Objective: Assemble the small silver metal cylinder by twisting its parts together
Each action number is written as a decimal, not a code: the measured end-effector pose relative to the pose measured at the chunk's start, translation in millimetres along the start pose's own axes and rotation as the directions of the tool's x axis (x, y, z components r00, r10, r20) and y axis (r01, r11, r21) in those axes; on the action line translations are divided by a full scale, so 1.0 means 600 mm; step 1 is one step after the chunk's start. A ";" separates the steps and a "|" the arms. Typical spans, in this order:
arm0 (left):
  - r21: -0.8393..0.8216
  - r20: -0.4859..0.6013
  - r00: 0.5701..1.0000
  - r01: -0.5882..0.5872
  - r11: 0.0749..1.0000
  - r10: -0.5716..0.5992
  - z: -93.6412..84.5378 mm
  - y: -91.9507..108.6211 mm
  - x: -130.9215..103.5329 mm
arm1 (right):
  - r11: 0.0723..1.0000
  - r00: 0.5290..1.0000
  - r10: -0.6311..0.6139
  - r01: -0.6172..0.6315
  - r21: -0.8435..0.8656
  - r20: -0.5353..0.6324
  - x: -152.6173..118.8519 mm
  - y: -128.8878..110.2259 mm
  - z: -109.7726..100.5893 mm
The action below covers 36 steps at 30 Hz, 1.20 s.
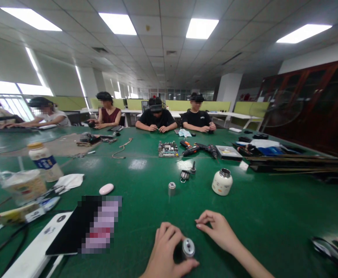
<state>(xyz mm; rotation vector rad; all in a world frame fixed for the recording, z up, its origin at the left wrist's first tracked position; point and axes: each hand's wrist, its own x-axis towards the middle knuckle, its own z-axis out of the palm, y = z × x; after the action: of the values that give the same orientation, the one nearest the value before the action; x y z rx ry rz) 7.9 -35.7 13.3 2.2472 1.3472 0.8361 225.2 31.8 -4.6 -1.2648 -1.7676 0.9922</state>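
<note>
Left fingers (169,231) clamped on metal cylinder (188,248); right fingers (208,218) together at tips; tabletop (205,255) between.

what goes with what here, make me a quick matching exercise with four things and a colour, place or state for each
1. left hand
2. circuit board
3. bottle
4. oval object

A. beside the power drills
B. pale pink
C. curled around the nearer metal cylinder
D. cream, mouth uncovered

Pairs: 1-C, 2-A, 3-D, 4-B
</note>
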 end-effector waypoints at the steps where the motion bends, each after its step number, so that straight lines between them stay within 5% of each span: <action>1: -0.001 0.000 1.000 0.002 1.000 -0.002 0.000 0.000 0.000 | 1.000 1.000 0.001 -0.001 0.004 0.001 0.000 0.001 0.000; 13: 0.004 -0.003 1.000 -0.017 1.000 0.017 0.003 -0.003 -0.001 | 0.996 0.999 0.035 -0.036 0.076 0.015 -0.001 -0.009 -0.008; 23: 0.005 -0.018 0.999 -0.036 0.999 0.036 0.001 0.000 0.000 | 0.960 0.976 0.065 -0.118 0.253 0.209 -0.053 -0.132 0.019; 28: 0.023 -0.027 0.998 -0.054 0.998 0.054 0.004 -0.005 -0.001 | 0.988 0.990 0.067 -0.083 0.132 0.126 -0.058 -0.131 0.028; 36: 0.011 -0.014 0.999 -0.036 0.999 0.036 0.003 -0.003 -0.002 | 0.968 0.992 0.058 -0.084 0.238 0.112 -0.060 -0.126 0.039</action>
<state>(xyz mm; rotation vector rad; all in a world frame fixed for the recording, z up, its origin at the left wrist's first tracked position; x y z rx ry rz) 7.6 -35.9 10.4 2.2839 1.3240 0.8607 183.2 -23.2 48.2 -1.1452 -1.6282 1.2945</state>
